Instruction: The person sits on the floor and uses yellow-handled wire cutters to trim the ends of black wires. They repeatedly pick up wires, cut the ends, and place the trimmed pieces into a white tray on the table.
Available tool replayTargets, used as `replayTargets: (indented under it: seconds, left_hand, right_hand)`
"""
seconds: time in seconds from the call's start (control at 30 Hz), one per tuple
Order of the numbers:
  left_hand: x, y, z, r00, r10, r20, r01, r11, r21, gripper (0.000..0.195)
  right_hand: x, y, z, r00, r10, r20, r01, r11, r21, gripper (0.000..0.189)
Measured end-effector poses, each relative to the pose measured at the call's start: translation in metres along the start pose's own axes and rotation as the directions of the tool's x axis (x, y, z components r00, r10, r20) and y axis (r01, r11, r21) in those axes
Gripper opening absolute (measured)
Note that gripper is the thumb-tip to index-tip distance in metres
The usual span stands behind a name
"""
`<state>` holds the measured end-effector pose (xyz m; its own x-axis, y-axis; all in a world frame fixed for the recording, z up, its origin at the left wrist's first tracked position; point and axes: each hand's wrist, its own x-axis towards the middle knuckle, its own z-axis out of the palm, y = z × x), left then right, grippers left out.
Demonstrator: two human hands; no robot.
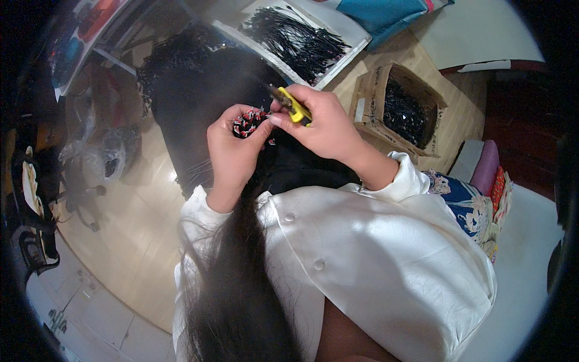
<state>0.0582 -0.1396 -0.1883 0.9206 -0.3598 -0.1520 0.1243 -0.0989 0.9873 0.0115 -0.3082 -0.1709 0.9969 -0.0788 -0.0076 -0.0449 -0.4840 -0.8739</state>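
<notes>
My left hand is curled around a bundle of thin black cables whose stripped-looking ends show red and silver-white. In my right hand is a small hand tool with a yellow and black handle; its dark metal end points up and left, and its exact kind is unclear. The right thumb and a fingertip meet at the right edge of the bundle, close to the left thumb. Both hands are above a black cloth over the lap. The rest of the bundle is hidden by the left hand.
Beyond my hands a white foam tray holds many black cables. A cardboard box with black pieces inside stands right on the wood-look floor. Clear plastic bags lie left. Folded patterned cloth is near my right elbow.
</notes>
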Motion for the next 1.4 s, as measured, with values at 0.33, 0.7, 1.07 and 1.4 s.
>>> replayTargets:
  seconds: [0.33,0.7,1.07,1.4]
  left_hand:
    - [0.002,0.003,-0.005,0.996,-0.053,0.07,0.062,0.99,-0.125,0.011]
    - [-0.001,0.004,-0.005,0.993,-0.112,0.032,0.116,0.977,-0.181,0.016]
    - [-0.003,0.012,-0.011,0.972,-0.176,0.154,0.206,0.957,-0.205,0.014]
    - [0.001,0.012,-0.012,0.961,-0.196,0.196,0.238,0.946,-0.219,0.015]
  right_hand:
    - [0.011,0.014,0.006,0.998,0.042,0.046,-0.053,0.96,0.276,0.019]
    - [-0.007,0.027,-0.023,0.885,0.156,0.439,-0.336,0.867,0.369,0.025]
    - [-0.016,0.032,-0.014,0.841,0.054,0.538,-0.209,0.95,0.232,0.03]
    - [-0.015,0.022,-0.015,0.837,0.149,0.526,-0.256,0.957,0.137,0.024]
